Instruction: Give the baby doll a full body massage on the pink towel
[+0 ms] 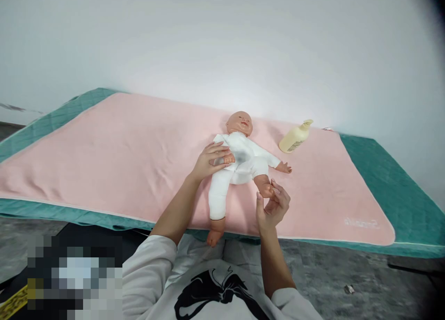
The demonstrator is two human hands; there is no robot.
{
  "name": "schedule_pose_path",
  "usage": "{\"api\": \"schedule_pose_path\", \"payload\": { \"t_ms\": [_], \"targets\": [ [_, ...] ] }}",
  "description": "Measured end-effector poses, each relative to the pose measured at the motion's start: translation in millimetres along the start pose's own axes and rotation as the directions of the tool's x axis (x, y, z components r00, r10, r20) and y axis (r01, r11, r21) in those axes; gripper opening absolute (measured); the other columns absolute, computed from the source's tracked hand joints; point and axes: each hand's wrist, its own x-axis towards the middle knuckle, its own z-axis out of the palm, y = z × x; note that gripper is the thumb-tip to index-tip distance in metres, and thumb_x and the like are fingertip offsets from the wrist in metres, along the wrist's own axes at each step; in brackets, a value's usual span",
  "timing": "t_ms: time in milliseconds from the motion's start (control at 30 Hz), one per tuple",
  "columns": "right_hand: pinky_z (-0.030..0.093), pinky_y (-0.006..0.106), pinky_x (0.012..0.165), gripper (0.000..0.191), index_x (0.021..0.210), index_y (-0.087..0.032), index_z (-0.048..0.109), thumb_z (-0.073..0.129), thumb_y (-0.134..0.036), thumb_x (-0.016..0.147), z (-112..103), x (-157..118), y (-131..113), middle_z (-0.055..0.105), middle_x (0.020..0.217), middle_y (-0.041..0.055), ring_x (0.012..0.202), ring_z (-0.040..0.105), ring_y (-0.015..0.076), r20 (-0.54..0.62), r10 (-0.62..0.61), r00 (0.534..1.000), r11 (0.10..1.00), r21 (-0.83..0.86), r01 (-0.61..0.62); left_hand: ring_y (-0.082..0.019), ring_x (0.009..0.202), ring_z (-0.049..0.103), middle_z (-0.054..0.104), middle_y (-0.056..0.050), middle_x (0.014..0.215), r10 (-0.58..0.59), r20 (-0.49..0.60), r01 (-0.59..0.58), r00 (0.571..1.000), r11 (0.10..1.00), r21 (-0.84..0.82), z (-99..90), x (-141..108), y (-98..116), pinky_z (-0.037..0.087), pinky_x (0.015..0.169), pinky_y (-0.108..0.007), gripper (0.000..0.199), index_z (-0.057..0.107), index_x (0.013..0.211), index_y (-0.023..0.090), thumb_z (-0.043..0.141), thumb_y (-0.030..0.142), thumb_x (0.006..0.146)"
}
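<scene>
A baby doll point(239, 148) with a white cloth body lies on its back on a pink blanket point(121, 148), its head toward the wall. My left hand point(210, 161) rests at the doll's arm and side, fingers spread around its small hand. With my right hand point(273, 204) I hold the doll's foot point(264, 186) between thumb and fingers; that leg is bent and raised a little. The doll's other leg point(218, 199) lies straight, its foot at the blanket's front edge.
A pale yellow pump bottle point(295, 138) leans on the blanket right of the doll. Green bedding point(389, 181) shows under the blanket. Behind stands a white wall point(208, 41). A small object point(349, 289) lies on the grey floor. The lower left corner is pixelated.
</scene>
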Motion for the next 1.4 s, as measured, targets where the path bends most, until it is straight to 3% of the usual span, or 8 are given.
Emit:
{"api": "schedule_pose_path", "payload": {
  "t_ms": [267,600,767,1000,1233,1333,1400],
  "targets": [
    [0.059,0.054,0.089,0.057,0.13,-0.03,0.04,0.067,-0.014,0.083,9,0,4,0.047,0.121,0.0093,0.118,0.059,0.0264,0.0,0.005,1.0,1.0,0.008,-0.005,-0.03,0.126,0.054,0.071,-0.006,0.116,-0.026,0.009,0.027,1.0,0.999,-0.04,-0.5,0,-1,0.036,0.112,-0.054,0.035,0.076,0.104,0.03,0.083,0.03,0.069],
    [0.058,0.056,0.091,0.059,0.132,-0.03,0.04,0.066,-0.013,0.083,-6,-2,-7,0.047,0.121,0.009,0.117,0.059,0.0267,-0.012,-0.01,1.0,1.0,0.01,0.01,-0.028,0.126,0.055,0.07,-0.007,0.119,-0.167,-0.212,0.113,0.963,0.963,-0.246,-1.2,0,6,0.037,0.114,-0.05,0.038,0.076,0.105,0.029,0.085,0.029,0.068],
    [0.058,0.057,0.091,0.06,0.132,-0.031,0.04,0.067,-0.013,0.082,-17,-9,-12,0.048,0.123,0.0092,0.116,0.06,0.0274,-0.025,0.0,1.0,1.0,-0.011,0.0,-0.026,0.122,0.058,0.069,-0.007,0.118,-0.337,-0.412,0.175,0.846,0.907,-0.383,-8.4,3,9,0.038,0.114,-0.043,0.036,0.077,0.102,0.024,0.085,0.032,0.068],
    [0.058,0.055,0.09,0.067,0.137,-0.031,0.038,0.067,-0.008,0.08,-34,-30,-12,0.049,0.126,0.0103,0.117,0.061,0.0269,0.024,0.043,0.999,0.999,-0.022,-0.043,-0.022,0.126,0.056,0.068,-0.006,0.12,-0.452,-0.577,0.086,0.68,0.831,-0.549,-12.9,6,-2,0.042,0.109,-0.036,0.028,0.075,0.105,0.023,0.068,0.042,0.085],
    [0.058,0.054,0.092,0.064,0.138,-0.029,0.04,0.065,-0.009,0.082,-57,-65,-9,0.051,0.129,0.0117,0.122,0.058,0.0273,0.144,0.078,0.986,0.991,-0.117,-0.061,-0.02,0.12,0.06,0.067,-0.004,0.121,-0.632,-0.574,0.074,0.521,0.703,-0.707,-18.0,5,-17,0.048,0.098,-0.031,0.027,0.073,0.1,0.027,0.068,0.048,0.084],
    [0.058,0.054,0.093,0.063,0.138,-0.028,0.04,0.065,-0.008,0.083,-67,-75,-10,0.05,0.132,0.0129,0.126,0.056,0.028,0.192,0.102,0.976,0.988,-0.134,-0.077,-0.019,0.123,0.058,0.064,-0.003,0.126,-0.716,-0.522,0.072,0.463,0.618,-0.783,-21.0,5,-22,0.048,0.099,-0.03,0.024,0.072,0.1,0.028,0.067,0.046,0.085],
    [0.058,0.052,0.093,0.062,0.137,-0.027,0.041,0.065,-0.009,0.083,-72,-79,-11,0.05,0.133,0.0136,0.127,0.054,0.0285,0.215,0.119,0.969,0.985,-0.149,-0.088,-0.018,0.124,0.056,0.062,-0.003,0.129,-0.787,-0.468,0.073,0.403,0.537,-0.841,-23.0,5,-26,0.048,0.099,-0.028,0.022,0.071,0.099,0.028,0.065,0.046,0.087]
  ]
}}
